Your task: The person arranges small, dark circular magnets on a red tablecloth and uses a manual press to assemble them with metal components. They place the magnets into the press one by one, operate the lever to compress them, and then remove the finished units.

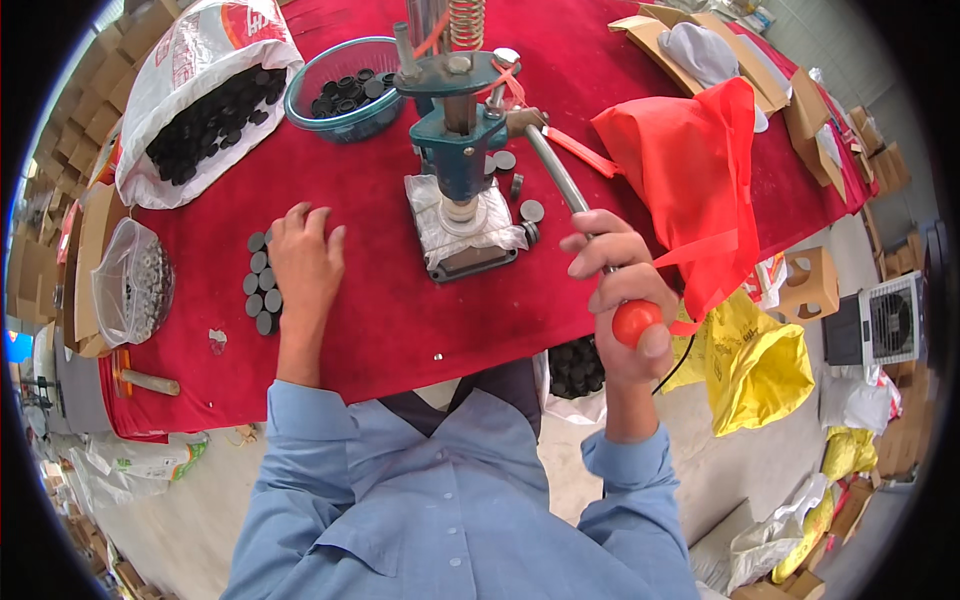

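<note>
My right hand is wrapped round the metal lever of a green bench press, with the lever's red ball knob by my thumb. The press stands on the table, its ram down on a base wrapped in white plastic. Whatever lies under the ram is hidden. My left hand rests on the red cloth with its fingers apart, holding nothing that I can see. Just left of it lies a cluster of round black caps. A few more caps are scattered right of the press.
A white sack spilling black caps and a teal basin of caps stand at the back left. Far left are a clear plastic-lined tub of small parts and a hammer. Red fabric covers the right side; a yellow bag sits below.
</note>
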A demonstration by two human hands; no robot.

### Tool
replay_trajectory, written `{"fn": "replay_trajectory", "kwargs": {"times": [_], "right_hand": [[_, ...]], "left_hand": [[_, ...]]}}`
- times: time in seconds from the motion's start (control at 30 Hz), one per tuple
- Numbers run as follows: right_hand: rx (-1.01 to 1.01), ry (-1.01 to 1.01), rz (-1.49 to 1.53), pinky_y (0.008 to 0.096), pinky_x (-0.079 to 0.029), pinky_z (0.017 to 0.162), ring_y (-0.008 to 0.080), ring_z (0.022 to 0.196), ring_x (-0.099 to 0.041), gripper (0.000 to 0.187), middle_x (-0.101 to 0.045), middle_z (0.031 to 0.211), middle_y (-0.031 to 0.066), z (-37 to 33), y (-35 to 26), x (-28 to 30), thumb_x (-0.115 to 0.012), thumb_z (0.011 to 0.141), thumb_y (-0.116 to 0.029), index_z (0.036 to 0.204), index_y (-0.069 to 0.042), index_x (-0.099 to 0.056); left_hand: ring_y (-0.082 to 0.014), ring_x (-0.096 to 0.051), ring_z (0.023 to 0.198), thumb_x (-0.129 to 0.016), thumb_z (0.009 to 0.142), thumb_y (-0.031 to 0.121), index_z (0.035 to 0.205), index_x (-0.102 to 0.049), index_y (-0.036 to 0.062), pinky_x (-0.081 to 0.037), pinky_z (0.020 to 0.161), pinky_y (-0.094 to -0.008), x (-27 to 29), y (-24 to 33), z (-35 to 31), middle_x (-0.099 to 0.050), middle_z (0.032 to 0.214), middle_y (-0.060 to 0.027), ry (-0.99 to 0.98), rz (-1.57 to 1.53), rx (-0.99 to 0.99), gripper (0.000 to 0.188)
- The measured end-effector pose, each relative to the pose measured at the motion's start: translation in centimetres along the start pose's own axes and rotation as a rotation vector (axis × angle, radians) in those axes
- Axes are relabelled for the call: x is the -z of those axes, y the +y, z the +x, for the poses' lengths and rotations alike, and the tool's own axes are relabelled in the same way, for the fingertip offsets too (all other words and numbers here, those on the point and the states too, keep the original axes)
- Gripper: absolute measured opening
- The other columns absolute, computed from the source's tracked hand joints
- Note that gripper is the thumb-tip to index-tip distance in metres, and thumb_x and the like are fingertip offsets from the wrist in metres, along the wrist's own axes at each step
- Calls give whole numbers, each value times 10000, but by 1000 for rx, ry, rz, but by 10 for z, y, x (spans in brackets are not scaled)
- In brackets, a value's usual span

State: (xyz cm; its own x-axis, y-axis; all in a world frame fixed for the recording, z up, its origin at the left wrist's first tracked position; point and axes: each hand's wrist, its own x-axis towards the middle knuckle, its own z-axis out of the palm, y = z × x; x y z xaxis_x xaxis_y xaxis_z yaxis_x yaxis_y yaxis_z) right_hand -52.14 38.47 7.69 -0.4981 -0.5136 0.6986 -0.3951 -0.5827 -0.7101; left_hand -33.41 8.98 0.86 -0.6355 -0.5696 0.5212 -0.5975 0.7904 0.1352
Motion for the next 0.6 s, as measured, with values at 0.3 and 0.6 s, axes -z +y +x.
{"fn": "replay_trajectory", "kwargs": {"times": [0.3, 0.6], "right_hand": [[4, -85, -39, 509, -546, 911, 434, 1193, -616, 655, -673, 961, 207, 13, -6, 14, -495, 1006, -625, 819, -15, -643], [-18, 77, 77, 553, -487, 996, 422, 1236, -592, 712, -672, 996, 194, -6, 6, -5, -493, 1007, -703, 851, -25, -646]], "left_hand": [[-343, -658, 1068, -765, 889, 84, 1264, -734, 33, -533, 954, -430, -2, -25, -16, -723, 1160, -132, -97, -219, -5, 380], [-339, -701, 1038, -799, 874, 123, 1261, -734, 27, -551, 920, -435, 1, -32, -22, -750, 1158, -153, -136, -255, -4, 404]]}}
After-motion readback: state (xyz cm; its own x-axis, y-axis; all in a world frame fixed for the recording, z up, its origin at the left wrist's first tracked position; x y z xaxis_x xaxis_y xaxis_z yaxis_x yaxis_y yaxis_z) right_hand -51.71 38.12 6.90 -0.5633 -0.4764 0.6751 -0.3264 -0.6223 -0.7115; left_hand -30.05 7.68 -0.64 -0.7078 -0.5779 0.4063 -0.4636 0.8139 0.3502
